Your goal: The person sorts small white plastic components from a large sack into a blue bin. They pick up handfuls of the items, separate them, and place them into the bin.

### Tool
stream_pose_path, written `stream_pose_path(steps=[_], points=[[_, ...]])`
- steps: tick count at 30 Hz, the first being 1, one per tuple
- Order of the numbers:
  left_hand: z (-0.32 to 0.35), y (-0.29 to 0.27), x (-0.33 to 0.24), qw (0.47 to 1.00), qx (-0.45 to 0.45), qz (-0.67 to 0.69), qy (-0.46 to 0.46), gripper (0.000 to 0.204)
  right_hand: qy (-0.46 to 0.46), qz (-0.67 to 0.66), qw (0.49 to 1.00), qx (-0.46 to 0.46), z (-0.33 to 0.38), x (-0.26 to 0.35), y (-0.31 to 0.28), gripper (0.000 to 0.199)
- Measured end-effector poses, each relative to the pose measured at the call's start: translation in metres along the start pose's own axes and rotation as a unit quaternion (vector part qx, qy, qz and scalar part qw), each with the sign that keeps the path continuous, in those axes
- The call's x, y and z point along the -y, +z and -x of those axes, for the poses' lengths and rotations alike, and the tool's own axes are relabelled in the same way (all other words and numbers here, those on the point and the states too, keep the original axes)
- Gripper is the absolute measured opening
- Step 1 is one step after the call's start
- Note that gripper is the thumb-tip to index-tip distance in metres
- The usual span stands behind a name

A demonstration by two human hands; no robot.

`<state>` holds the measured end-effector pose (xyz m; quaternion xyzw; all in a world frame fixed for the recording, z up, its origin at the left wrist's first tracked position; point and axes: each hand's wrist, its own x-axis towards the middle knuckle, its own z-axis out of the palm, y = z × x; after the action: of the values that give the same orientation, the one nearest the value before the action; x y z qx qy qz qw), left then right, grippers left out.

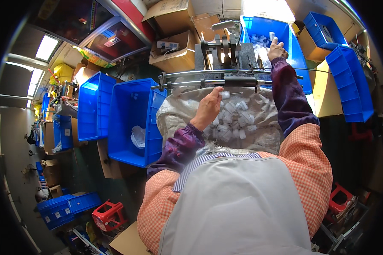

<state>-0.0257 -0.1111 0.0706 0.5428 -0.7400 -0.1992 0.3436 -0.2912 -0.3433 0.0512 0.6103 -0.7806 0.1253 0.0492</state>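
My left hand (208, 108) is closed in a pinch in front of the machine's bar. At its fingertips is a small whitish ribbed plastic piece (224, 95) with a thin rod sticking out to the right. Below it, many similar clear plastic pieces (232, 121) lie heaped on a grey plastic sheet (174, 112) over my lap. My right hand (278, 52) reaches over a blue bin (295, 46) at the far right. Its fingers close on a small white plastic cap-like piece (272, 35), above other white pieces (259, 40) in that bin.
A bench machine (223, 51) with a horizontal black roller (240, 81) stands ahead. Blue crates (132, 114) are at the left, and another blue crate (351, 85) is at the right. Cardboard boxes (174, 55) surround the machine. A red stool (109, 216) stands at the lower left.
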Motion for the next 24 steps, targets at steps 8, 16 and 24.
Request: stream_pose_path(steps=[8,16,24], points=[[-0.026,0.015,-0.02,0.999,0.007,0.042,0.001,0.031,-0.404,-0.392,0.723,0.4,0.125,0.023,-0.092,0.035],[0.02,0.059,0.012,0.951,0.182,-0.229,0.103,0.039,-0.255,-0.201,0.946,0.009,0.068,0.04,0.023,0.014],[0.032,0.059,0.04,0.928,0.162,-0.326,0.081,0.023,-0.27,-0.092,0.958,-0.028,0.057,0.062,0.049,0.013]])
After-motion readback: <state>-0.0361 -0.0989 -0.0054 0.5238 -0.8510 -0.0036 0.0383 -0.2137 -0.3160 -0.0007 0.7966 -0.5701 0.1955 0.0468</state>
